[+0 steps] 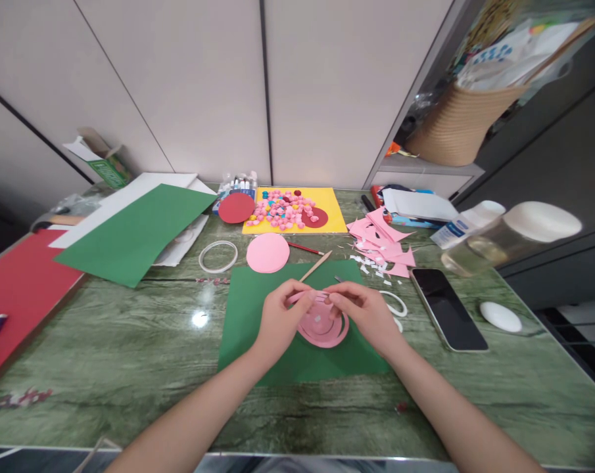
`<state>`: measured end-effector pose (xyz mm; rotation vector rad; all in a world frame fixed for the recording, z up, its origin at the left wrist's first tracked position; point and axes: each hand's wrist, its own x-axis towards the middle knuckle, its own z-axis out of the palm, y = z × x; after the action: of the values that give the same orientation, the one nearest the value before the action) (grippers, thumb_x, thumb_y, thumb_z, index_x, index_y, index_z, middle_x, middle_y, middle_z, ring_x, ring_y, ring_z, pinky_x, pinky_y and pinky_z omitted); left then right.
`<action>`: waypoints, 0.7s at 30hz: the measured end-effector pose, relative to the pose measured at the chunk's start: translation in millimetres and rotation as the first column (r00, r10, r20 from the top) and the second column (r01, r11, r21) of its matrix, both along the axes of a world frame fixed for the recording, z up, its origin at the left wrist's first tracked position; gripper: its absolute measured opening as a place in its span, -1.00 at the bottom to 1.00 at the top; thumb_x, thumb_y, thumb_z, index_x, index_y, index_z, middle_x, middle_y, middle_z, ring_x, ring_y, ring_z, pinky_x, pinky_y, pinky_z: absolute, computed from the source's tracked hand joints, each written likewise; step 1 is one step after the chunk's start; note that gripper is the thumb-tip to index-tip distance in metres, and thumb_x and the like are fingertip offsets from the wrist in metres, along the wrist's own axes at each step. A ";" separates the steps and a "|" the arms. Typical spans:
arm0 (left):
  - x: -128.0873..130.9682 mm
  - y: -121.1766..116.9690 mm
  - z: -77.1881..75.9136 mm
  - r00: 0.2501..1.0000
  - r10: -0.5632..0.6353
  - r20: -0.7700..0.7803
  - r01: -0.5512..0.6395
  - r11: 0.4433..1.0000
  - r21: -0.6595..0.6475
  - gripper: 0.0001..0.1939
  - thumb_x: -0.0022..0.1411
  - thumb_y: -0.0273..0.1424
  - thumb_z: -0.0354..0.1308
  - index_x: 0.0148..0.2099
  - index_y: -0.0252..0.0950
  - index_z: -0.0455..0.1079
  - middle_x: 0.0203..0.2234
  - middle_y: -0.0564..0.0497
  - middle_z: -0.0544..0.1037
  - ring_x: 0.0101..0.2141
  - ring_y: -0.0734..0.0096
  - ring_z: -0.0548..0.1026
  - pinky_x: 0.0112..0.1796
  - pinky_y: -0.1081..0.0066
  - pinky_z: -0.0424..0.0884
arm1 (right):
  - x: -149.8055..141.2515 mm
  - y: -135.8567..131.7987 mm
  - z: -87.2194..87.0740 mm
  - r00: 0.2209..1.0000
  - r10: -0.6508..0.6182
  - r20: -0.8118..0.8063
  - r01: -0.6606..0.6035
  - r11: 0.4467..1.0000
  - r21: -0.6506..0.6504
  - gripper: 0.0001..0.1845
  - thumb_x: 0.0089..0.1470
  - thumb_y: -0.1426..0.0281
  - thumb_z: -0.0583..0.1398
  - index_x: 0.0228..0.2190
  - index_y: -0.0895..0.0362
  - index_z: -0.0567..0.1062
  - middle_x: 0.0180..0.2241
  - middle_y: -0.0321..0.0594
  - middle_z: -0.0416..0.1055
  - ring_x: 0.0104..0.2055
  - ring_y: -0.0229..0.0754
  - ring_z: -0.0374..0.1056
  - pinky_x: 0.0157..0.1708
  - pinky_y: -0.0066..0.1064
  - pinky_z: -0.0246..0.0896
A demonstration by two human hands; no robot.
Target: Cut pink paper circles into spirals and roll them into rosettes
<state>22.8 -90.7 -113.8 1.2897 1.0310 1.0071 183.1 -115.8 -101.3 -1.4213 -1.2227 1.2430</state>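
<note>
A pink paper strip cut in a coiled, spiral shape (327, 341) is held over a green paper sheet (248, 328). My left hand (282, 318) pinches its upper left part between thumb and fingers. At the upper right of the same coil, my right hand (371, 315) is closed on the paper, fingertips close to the left ones. A small pale patch shows on the pink paper in the middle. Just beyond the hands lies a pointed wooden stick (317, 265). White-handled scissors (398, 303) sit beside my right hand, partly hidden by it.
A pink disc (267, 253), a red disc (237, 207), a tape roll (218, 257) and a yellow sheet (336, 210) with many small pink balls lie behind. Pink scraps (380, 240), a phone (449, 309) and a bottle (509, 236) stand right; green paper (139, 233) lies left.
</note>
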 end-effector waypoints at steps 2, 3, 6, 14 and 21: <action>-0.2 0.1 -0.3 1.000 -0.002 0.005 0.002 1.000 0.003 -0.84 0.08 -0.33 0.12 -0.41 -0.35 0.35 -0.57 0.09 0.41 -0.52 0.52 0.37 -0.41 0.51 0.30 | 0.0 -0.3 1.0 1.000 -0.001 0.002 0.001 1.000 0.008 -0.80 -0.04 0.28 0.19 -0.40 0.16 0.51 -0.61 -0.29 0.45 -0.55 -0.25 0.40 -0.45 -0.42 0.32; -0.2 0.1 -0.4 1.000 -0.003 0.007 0.003 1.000 0.004 -0.84 0.08 -0.33 0.12 -0.41 -0.35 0.35 -0.57 0.09 0.41 -0.51 0.52 0.38 -0.41 0.50 0.31 | 0.0 -0.4 1.3 1.000 -0.002 0.005 0.002 1.000 0.012 -0.80 -0.04 0.28 0.19 -0.40 0.15 0.52 -0.61 -0.30 0.45 -0.55 -0.25 0.40 -0.45 -0.42 0.33; 0.4 0.1 -0.1 1.000 -0.001 0.008 0.001 1.000 0.001 -0.84 0.08 -0.33 0.12 -0.42 -0.34 0.35 -0.57 0.09 0.42 -0.52 0.52 0.38 -0.41 0.50 0.31 | 0.2 -0.7 1.7 1.000 -0.010 0.018 0.010 1.000 0.019 -0.81 -0.05 0.29 0.20 -0.41 0.14 0.52 -0.60 -0.30 0.45 -0.56 -0.26 0.39 -0.45 -0.41 0.33; 0.9 -0.6 -2.4 1.000 -0.009 0.008 0.009 1.000 0.001 -0.84 0.09 -0.33 0.12 -0.41 -0.35 0.35 -0.57 0.08 0.42 -0.50 0.51 0.38 -0.40 0.49 0.31 | -0.7 -0.7 1.1 1.000 -0.022 0.022 0.022 1.000 0.021 -0.85 -0.07 0.32 0.21 -0.44 0.13 0.53 -0.61 -0.30 0.45 -0.56 -0.27 0.38 -0.47 -0.44 0.32; 1.0 -0.9 -2.1 1.000 -0.014 -0.004 0.014 1.000 0.012 -0.85 0.09 -0.34 0.11 -0.40 -0.34 0.36 -0.56 0.08 0.42 -0.49 0.51 0.38 -0.38 0.50 0.31 | -0.5 -1.1 1.2 0.999 -0.025 0.023 0.024 0.999 0.022 -0.83 -0.07 0.30 0.22 -0.44 0.14 0.52 -0.60 -0.29 0.46 -0.56 -0.26 0.38 -0.46 -0.42 0.32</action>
<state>23.8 -91.5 -115.8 1.3075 1.0193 1.0021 182.7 -116.8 -100.0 -1.4346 -1.2269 1.1967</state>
